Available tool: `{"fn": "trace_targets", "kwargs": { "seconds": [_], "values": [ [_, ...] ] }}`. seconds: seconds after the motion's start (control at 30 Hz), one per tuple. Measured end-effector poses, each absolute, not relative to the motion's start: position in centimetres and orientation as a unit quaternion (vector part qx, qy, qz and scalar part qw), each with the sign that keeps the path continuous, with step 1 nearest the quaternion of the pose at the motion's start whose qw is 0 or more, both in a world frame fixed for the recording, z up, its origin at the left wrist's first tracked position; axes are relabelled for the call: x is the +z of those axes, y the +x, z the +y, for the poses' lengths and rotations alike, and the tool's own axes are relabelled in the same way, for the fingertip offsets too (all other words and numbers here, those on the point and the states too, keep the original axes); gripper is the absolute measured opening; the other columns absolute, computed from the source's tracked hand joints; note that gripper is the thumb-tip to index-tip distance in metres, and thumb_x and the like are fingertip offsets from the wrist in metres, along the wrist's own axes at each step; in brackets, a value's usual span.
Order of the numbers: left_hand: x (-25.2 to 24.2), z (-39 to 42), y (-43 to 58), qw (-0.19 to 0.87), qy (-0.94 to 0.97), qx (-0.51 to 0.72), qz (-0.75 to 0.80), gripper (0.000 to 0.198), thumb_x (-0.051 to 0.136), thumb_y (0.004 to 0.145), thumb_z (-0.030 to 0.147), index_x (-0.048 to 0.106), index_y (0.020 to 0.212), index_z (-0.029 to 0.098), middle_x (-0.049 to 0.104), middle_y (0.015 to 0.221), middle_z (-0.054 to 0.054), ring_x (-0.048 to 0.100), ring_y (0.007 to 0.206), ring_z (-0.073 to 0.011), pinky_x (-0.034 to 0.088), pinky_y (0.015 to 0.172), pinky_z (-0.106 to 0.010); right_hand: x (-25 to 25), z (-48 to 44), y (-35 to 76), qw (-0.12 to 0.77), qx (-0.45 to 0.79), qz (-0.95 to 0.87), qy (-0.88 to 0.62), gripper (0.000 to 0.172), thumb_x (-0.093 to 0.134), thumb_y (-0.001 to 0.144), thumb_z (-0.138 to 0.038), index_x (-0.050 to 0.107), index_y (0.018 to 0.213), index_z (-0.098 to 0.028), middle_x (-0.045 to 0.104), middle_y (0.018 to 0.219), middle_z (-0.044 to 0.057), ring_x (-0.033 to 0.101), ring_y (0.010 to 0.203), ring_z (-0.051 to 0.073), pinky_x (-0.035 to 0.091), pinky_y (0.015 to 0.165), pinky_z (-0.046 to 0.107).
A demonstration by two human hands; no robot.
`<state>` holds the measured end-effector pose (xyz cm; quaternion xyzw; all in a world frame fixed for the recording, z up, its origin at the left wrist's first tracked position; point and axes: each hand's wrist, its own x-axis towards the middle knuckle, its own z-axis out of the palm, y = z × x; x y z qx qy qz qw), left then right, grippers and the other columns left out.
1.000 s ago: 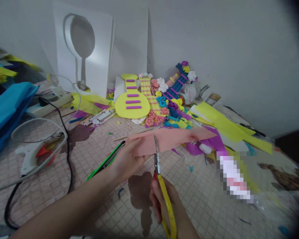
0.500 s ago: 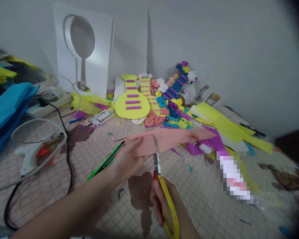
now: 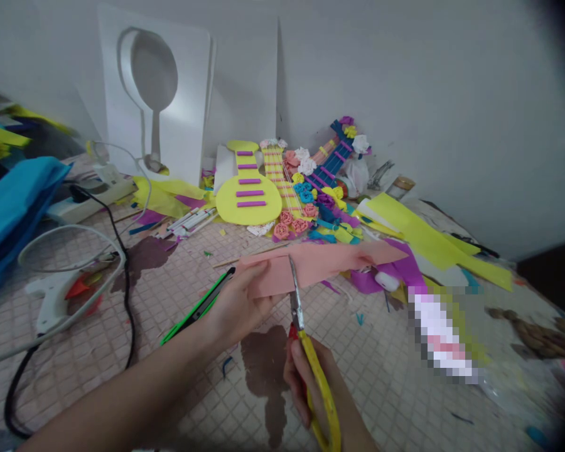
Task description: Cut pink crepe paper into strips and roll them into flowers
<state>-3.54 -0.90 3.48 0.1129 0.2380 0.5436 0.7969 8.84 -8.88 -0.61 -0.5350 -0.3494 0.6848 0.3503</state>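
A long strip of pink crepe paper stretches across the middle of the view above the table. Its left end is pinched between the thumb and fingers of my left hand. In my right hand is a pair of scissors with yellow-and-red handles. The blades stand across the pink paper, just right of my left fingers, their tips near its upper edge. Close beside my left wrist lies a green utility knife on the table.
Behind the paper stand a yellow guitar-shaped cutout with purple strips and several crepe paper flowers. To the left are a white glue gun and looping cables. Yellow paper lies at right. A white cutout board leans on the wall.
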Motion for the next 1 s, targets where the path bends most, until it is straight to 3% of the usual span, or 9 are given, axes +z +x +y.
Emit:
{"fn": "trace_targets", "kwargs": {
  "seconds": [0.17, 0.37, 0.5, 0.67, 0.87, 1.0],
  "values": [
    [3.59, -0.84, -3.41, 0.796, 0.109, 0.544, 0.242, 0.022, 0.049, 0.083, 0.011, 0.062, 0.099, 0.009, 0.068, 0.1, -0.01, 0.061, 0.099, -0.0186, 0.047, 0.092, -0.032, -0.59, -8.65, 8.96, 0.341, 0.692, -0.347, -0.534, 0.058, 0.053, 0.058, -0.075, 0.035, 0.064, -0.021, 0.042, 0.038, -0.011, 0.033, 0.02, 0.002, 0.022, 0.021, 0.012],
    [3.98, -0.9, -3.34, 0.788, 0.099, 0.549, 0.259, 0.022, 0.048, 0.083, 0.011, 0.063, 0.098, 0.011, 0.069, 0.098, -0.009, 0.062, 0.095, -0.0173, 0.048, 0.091, -0.032, -1.14, -8.99, 9.17, 0.357, 0.672, -0.384, -0.523, 0.052, 0.048, 0.07, -0.069, 0.039, 0.065, -0.019, 0.041, 0.041, -0.01, 0.032, 0.021, 0.001, 0.021, 0.023, 0.012],
    [3.78, -0.92, -3.41, 0.788, 0.113, 0.549, 0.253, 0.017, 0.05, 0.083, 0.012, 0.067, 0.083, 0.012, 0.07, 0.093, -0.007, 0.063, 0.089, -0.0152, 0.05, 0.085, -0.028, -0.93, -9.19, 9.11, 0.364, 0.658, -0.381, -0.538, 0.053, 0.05, 0.069, -0.07, 0.039, 0.063, -0.019, 0.041, 0.04, -0.01, 0.03, 0.021, 0.0, 0.019, 0.024, 0.012],
    [3.59, -0.89, -3.41, 0.781, 0.153, 0.551, 0.251, 0.015, 0.054, 0.082, 0.015, 0.067, 0.089, 0.012, 0.069, 0.098, -0.007, 0.062, 0.094, -0.0165, 0.048, 0.087, -0.029, -0.58, -9.06, 9.27, 0.34, 0.66, -0.399, -0.538, 0.053, 0.048, 0.069, -0.071, 0.039, 0.063, -0.019, 0.035, 0.035, -0.011, 0.027, 0.022, 0.001, 0.017, 0.025, 0.013],
    [3.77, -0.9, -3.43, 0.775, 0.14, 0.546, 0.287, 0.018, 0.05, 0.083, 0.012, 0.068, 0.087, 0.01, 0.069, 0.096, -0.008, 0.061, 0.094, -0.0171, 0.047, 0.088, -0.03, -0.66, -8.95, 9.42, 0.318, 0.672, -0.392, -0.542, 0.06, 0.047, 0.06, -0.079, 0.037, 0.062, -0.02, 0.036, 0.036, -0.011, 0.03, 0.02, 0.003, 0.018, 0.023, 0.014],
    [4.03, -0.99, -3.37, 0.774, 0.131, 0.542, 0.299, 0.015, 0.054, 0.08, 0.01, 0.069, 0.083, 0.011, 0.07, 0.09, -0.007, 0.063, 0.089, -0.016, 0.049, 0.084, -0.027, -0.83, -8.98, 9.59, 0.327, 0.672, -0.389, -0.538, 0.06, 0.045, 0.062, -0.079, 0.04, 0.065, -0.019, 0.039, 0.038, -0.01, 0.03, 0.021, 0.002, 0.019, 0.023, 0.014]
  ]
}}
